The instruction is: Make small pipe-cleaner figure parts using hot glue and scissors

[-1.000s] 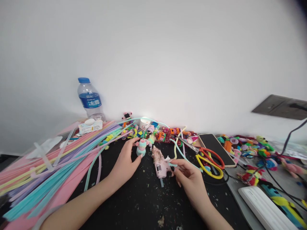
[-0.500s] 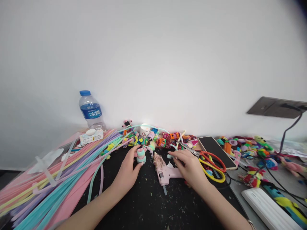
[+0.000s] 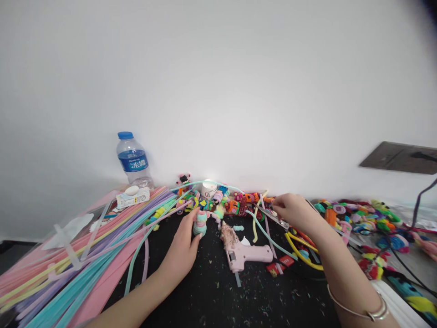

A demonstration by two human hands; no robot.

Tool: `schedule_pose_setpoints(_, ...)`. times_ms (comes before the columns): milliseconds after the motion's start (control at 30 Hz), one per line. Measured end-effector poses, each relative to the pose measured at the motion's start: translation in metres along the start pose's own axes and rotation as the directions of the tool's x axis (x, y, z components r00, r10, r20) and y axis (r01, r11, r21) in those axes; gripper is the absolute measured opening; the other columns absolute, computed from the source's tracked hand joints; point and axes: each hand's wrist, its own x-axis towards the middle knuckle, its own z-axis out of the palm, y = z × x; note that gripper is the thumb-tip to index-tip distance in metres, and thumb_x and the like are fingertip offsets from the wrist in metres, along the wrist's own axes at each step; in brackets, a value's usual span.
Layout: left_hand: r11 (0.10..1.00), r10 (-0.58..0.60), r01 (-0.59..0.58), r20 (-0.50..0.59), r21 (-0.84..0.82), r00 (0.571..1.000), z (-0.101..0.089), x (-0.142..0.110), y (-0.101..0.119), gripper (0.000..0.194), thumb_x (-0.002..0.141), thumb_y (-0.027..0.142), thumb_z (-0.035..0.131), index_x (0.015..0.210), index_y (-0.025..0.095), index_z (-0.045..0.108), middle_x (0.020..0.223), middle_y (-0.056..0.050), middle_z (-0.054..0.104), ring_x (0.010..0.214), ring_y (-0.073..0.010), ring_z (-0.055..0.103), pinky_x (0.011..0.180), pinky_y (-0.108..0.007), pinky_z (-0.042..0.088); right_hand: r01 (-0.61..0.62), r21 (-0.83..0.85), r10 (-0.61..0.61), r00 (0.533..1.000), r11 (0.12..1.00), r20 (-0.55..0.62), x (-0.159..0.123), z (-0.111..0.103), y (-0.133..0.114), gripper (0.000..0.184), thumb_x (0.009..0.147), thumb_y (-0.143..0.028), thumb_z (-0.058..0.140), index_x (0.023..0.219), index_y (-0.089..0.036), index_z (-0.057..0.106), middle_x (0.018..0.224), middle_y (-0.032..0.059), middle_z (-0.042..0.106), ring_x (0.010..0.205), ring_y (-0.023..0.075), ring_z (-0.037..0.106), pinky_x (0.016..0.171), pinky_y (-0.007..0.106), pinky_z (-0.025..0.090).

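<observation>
Held in my left hand [image 3: 184,239] is a small pink and mint fuzzy pipe-cleaner figure [image 3: 200,223], upright between fingers and thumb. My right hand [image 3: 295,212] reaches over the scissors [image 3: 278,220] toward the back row of figures; its fingertips are drawn together, and what they hold, if anything, is hidden. Between the hands a pale pink glue gun [image 3: 244,253] lies on the black mat [image 3: 218,296], its nozzle crusted with brown glue. A short mint pipe-cleaner piece [image 3: 238,228] rests just behind it.
Bundled pastel pipe cleaners [image 3: 102,255] cover the left side, with a water bottle [image 3: 133,159] behind. A paper cup [image 3: 209,188] stands among colourful figures by the wall. More figures [image 3: 362,216] and a black cable [image 3: 414,218] lie right. A red packet [image 3: 280,265] touches the mat.
My right hand has let go of the mint piece and moved right and back from the glue gun to the scissors area. My left hand still holds the figure. The view has shifted slightly.
</observation>
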Motion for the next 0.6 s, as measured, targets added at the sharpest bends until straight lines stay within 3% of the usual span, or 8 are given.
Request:
schedule_pose_setpoints(67, 1.0, 0.012, -0.012, -0.012, 0.018, 1.0, 0.0, -0.001, 0.001, 0.057, 0.082, 0.013, 0.043, 0.135, 0.023, 0.024, 0.138, -0.012, 0.034, 0.127, -0.026, 0.035, 0.103, -0.046, 0.03, -0.058, -0.026, 0.06, 0.991, 0.998, 0.117, 0.001, 0.007, 0.005, 0.028, 0.07, -0.01, 0.048, 0.046, -0.015, 0.059, 0.04, 0.0038, 0.059, 0.042, 0.0144, 0.055, 0.047, 0.023, 0.036)
schedule_pose_setpoints(167, 0.999, 0.014, -0.012, -0.033, 0.051, 0.999, 0.0, -0.002, 0.003, 0.059, 0.082, 0.017, 0.046, 0.135, 0.025, 0.022, 0.138, -0.011, 0.032, 0.127, -0.028, 0.034, 0.104, -0.048, 0.028, -0.107, -0.064, 0.118, 0.97, 0.992, 0.212, 0.003, 0.026, 0.002, 0.02, 0.068, -0.009, 0.052, 0.051, -0.014, 0.061, 0.043, 0.0052, 0.06, 0.044, 0.0152, 0.058, 0.048, 0.023, 0.037)
schedule_pose_setpoints(300, 0.997, 0.027, -0.022, -0.06, 0.077, 0.998, -0.001, -0.002, 0.003, 0.058, 0.081, 0.018, 0.048, 0.134, 0.026, 0.024, 0.136, -0.011, 0.032, 0.124, -0.0291, 0.037, 0.102, -0.048, 0.031, -0.154, -0.137, 0.18, 0.963, 0.979, 0.202, 0.006, 0.039, -0.007, 0.016, 0.068, -0.006, 0.051, 0.07, -0.011, 0.066, 0.059, 0.0107, 0.066, 0.061, 0.0214, 0.064, 0.052, 0.025, 0.039)
schedule_pose_setpoints(500, 0.995, 0.064, -0.057, -0.086, 0.08, 0.994, 0.0, -0.002, 0.003, 0.054, 0.081, 0.018, 0.048, 0.131, 0.025, 0.027, 0.134, -0.01, 0.033, 0.124, -0.028, 0.036, 0.102, -0.046, 0.032, -0.166, -0.172, 0.202, 0.955, 0.971, 0.216, 0.004, 0.031, -0.004, 0.018, 0.072, -0.014, 0.05, 0.08, -0.011, 0.067, 0.065, 0.0112, 0.067, 0.066, 0.0216, 0.065, 0.056, 0.026, 0.042)
schedule_pose_setpoints(600, 0.994, 0.081, -0.073, -0.1, 0.082, 0.992, -0.002, -0.003, 0.005, 0.053, 0.082, 0.018, 0.048, 0.13, 0.025, 0.028, 0.134, -0.01, 0.033, 0.126, -0.0272, 0.034, 0.104, -0.046, 0.03, -0.159, -0.195, 0.199, 0.957, 0.968, 0.209, 0.003, 0.033, -0.006, 0.02, 0.07, -0.013, 0.052, 0.085, -0.01, 0.066, 0.077, 0.0149, 0.068, 0.073, 0.025, 0.065, 0.057, 0.028, 0.042)
